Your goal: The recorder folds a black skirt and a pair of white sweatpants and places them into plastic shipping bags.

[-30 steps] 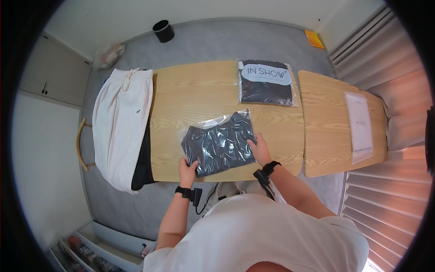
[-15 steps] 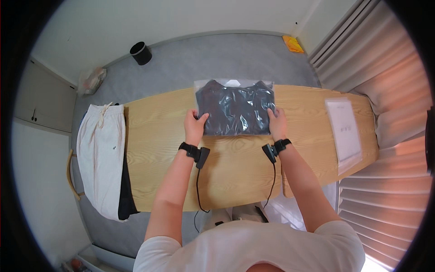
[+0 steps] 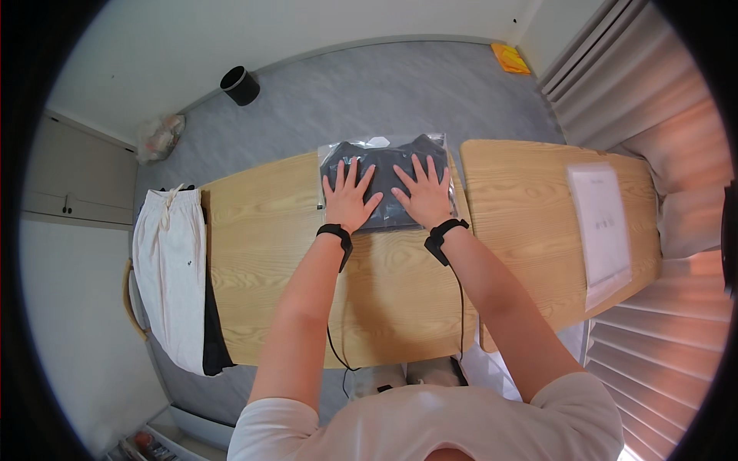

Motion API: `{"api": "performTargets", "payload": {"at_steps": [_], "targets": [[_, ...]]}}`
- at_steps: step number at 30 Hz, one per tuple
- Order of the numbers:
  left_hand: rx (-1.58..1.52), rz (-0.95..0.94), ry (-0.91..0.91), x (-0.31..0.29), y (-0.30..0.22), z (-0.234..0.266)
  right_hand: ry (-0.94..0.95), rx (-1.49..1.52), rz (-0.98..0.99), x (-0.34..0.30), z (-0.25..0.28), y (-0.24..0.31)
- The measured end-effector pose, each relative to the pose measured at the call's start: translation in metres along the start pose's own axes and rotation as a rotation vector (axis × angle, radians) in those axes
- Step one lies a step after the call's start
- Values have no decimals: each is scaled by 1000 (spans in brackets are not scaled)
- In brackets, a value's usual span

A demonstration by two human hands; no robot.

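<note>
A dark folded garment [image 3: 384,184] lies inside a clear plastic bag [image 3: 440,141] at the far side of the wooden table. My left hand [image 3: 350,200] rests flat on the bag's left half, fingers spread and pointing away from me. On its right half, my right hand [image 3: 425,194] lies the same way, palm down with the fingers apart. Neither hand grips the bag. Both wrists carry black straps with small devices and cables. Parts of the garment under my palms are hidden.
White drawstring trousers [image 3: 171,269] lie over dark cloth at the left end of the wooden table [image 3: 269,276]. On the right tabletop lie flat clear bags [image 3: 601,230]. Beyond stand a black bin [image 3: 241,86], a filled plastic bag [image 3: 161,138] and a yellow packet [image 3: 510,58].
Both hands have let go of the bag's side edges and now lie spread on top of it. The bag has gone from held up to lying flat on the table.
</note>
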State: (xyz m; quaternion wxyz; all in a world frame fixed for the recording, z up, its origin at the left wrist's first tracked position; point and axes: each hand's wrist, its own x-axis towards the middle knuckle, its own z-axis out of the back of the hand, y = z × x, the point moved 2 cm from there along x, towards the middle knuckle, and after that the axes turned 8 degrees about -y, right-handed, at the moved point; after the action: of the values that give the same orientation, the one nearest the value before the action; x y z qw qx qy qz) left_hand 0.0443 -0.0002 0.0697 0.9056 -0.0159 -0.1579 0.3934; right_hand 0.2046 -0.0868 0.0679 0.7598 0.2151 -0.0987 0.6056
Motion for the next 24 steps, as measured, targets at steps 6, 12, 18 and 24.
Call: {"api": "performTargets", "payload": {"at_steps": [6, 12, 18, 24], "targets": [[-30, 77, 116, -5, 7, -23, 153, 93, -87, -5, -16, -7], [10, 77, 187, -1, 5, -25, 190, 96, -105, -1, -20, -9], [-5, 83, 203, 0, 5, -26, 232, 98, -121, 0, -22, -10], [8, 85, 210, 0, 6, -27, 247, 86, -120, 1, -22, -8]]}}
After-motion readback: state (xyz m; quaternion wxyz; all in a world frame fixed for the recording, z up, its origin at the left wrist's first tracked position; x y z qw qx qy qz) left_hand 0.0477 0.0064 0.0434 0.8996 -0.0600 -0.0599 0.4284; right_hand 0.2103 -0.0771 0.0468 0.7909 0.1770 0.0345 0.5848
